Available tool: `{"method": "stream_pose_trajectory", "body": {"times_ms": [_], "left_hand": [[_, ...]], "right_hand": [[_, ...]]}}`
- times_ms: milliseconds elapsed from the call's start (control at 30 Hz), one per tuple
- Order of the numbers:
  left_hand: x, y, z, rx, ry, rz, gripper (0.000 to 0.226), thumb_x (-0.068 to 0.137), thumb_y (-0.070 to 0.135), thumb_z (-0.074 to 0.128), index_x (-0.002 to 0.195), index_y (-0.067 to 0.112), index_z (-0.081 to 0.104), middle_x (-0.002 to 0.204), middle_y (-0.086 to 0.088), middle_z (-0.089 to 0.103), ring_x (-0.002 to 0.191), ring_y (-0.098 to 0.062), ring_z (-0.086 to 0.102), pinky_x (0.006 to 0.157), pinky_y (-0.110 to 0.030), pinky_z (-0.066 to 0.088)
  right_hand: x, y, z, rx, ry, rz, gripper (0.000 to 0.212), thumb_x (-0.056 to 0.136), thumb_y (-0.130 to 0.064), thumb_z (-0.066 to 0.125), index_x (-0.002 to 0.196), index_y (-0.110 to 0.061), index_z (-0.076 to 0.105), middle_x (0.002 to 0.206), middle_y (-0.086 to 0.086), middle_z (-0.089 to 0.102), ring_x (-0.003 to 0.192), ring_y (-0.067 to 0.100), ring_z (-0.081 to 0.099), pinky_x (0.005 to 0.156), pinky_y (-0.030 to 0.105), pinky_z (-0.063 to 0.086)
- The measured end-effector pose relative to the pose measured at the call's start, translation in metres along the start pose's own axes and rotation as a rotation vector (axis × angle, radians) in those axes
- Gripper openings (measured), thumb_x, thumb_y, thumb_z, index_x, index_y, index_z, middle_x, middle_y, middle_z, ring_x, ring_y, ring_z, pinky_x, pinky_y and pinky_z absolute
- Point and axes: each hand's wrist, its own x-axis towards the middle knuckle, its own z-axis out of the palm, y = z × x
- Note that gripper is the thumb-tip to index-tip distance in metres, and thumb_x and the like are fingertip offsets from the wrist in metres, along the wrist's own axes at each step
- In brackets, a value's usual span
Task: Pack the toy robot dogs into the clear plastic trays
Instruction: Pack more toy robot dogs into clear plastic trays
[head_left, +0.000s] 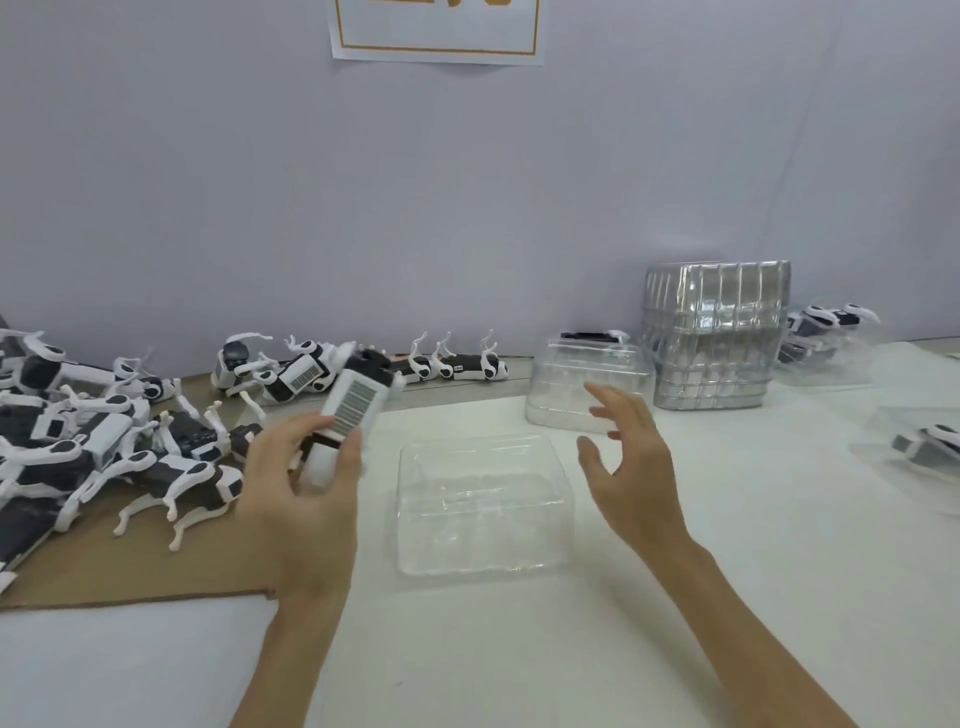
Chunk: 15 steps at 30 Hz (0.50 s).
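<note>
My left hand (301, 483) grips a black-and-white toy robot dog (349, 410) by its body, barcode label facing me, held above the table just left of a clear plastic tray (480, 506). That tray lies on the white table with nothing in it. My right hand (631, 462) hovers to the tray's right with fingers spread and holds nothing. A heap of toy dogs (98, 441) lies on brown cardboard at the left. More dogs (452, 364) line the wall behind.
A second clear tray (587, 387) sits behind the near one. A tall stack of clear trays (714, 332) stands at the back right. Packed trays with dogs (924, 441) lie at the right edge. A paper sheet (436, 31) hangs on the wall.
</note>
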Motion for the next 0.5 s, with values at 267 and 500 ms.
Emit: {"method": "stream_pose_trajectory", "body": {"times_ms": [267, 500], "left_hand": [[-0.019, 0.035, 0.021, -0.464, -0.479, -0.376, 0.014, 0.074, 0.033, 0.078, 0.086, 0.027, 0.076, 0.093, 0.0, 0.075, 0.091, -0.02, 0.073, 0.066, -0.026, 0.057], [-0.018, 0.001, 0.01, -0.107, -0.308, -0.215, 0.025, 0.089, 0.037, 0.058, 0.113, 0.033, 0.065, 0.125, 0.012, 0.064, 0.122, -0.01, 0.057, 0.102, -0.033, 0.045]], "right_hand": [[-0.018, -0.043, 0.029, -0.087, 0.124, -0.493, 0.058, 0.082, -0.011, 0.075, 0.134, -0.02, 0.05, 0.144, 0.005, 0.045, 0.131, 0.021, 0.048, 0.1, 0.037, 0.044], [-0.008, -0.025, 0.013, 0.028, 0.149, -0.063, 0.053, 0.082, -0.01, 0.078, 0.132, -0.015, 0.061, 0.118, -0.001, 0.059, 0.105, 0.007, 0.057, 0.089, 0.015, 0.047]]}}
